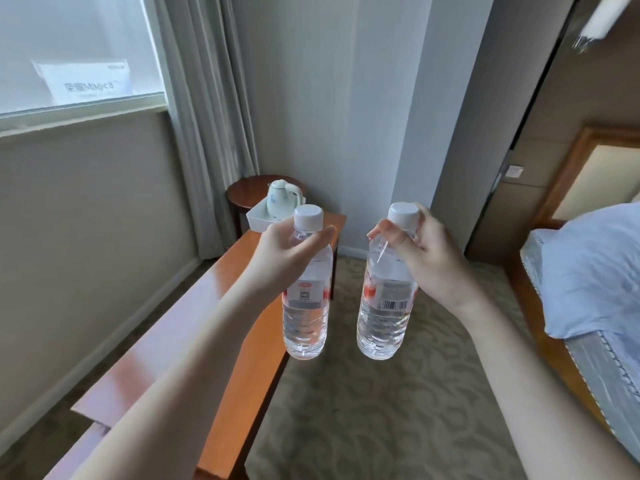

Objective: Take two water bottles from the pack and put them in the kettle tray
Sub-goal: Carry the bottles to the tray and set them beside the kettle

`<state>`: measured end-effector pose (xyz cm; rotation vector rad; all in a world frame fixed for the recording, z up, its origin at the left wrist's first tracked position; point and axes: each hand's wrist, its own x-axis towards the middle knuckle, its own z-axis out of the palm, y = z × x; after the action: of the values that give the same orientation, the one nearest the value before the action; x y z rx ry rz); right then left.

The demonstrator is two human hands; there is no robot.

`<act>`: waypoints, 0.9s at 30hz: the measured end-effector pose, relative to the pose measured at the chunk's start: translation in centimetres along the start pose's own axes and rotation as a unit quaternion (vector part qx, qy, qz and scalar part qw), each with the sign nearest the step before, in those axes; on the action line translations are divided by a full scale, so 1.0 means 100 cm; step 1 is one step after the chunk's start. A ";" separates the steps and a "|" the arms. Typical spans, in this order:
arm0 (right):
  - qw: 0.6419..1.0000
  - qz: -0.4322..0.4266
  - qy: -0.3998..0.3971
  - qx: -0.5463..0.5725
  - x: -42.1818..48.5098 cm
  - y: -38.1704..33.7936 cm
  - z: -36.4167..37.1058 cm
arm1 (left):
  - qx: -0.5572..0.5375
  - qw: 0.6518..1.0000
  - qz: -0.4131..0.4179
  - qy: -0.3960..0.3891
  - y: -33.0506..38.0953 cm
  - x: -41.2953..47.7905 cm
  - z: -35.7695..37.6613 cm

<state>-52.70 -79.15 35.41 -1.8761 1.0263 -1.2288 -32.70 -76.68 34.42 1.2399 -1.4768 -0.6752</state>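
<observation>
**Two bottles in hand, tray's up ahead**

So both hands are full here. Left hand (294, 251) has its grip wrapped round the shoulder of the left bottle (306, 296), just under the white cap, thumb across the front. Right hand (420, 252) is pinching the right bottle (386, 296) up at the neck, fingers (393, 233) curled right below its cap. Both bottles hang upright in the air, side by side but apart, labels with red bits facing the camera. The left one is over the edge of the long wooden table (221, 299), the right one over the carpet (374, 410).

The tray (258, 220) is white and sits at the far end of the table, with a white kettle (282, 200) standing in it. The left bottle's cap partly covers the tray. A small round table (247, 192) is just behind it, by the curtain (207, 116). A bed (588, 271) is off to the right.
</observation>
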 end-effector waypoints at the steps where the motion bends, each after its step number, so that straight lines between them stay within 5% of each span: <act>1: 1.000 0.000 0.005 -0.006 0.013 0.010 -0.004 | -0.005 1.000 0.012 -0.011 -0.006 0.019 0.008; 14: 0.997 0.033 0.068 -0.030 0.197 0.107 -0.057 | -0.033 0.993 0.064 -0.093 -0.079 0.249 0.076; 27: 0.999 0.027 -0.003 -0.021 0.396 0.263 -0.095 | 0.003 0.999 0.027 -0.043 -0.173 0.446 0.151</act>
<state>-58.30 -127.24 32.80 -1.8703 1.1017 -1.1783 -37.22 -126.48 30.28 1.1837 -1.5781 -0.6962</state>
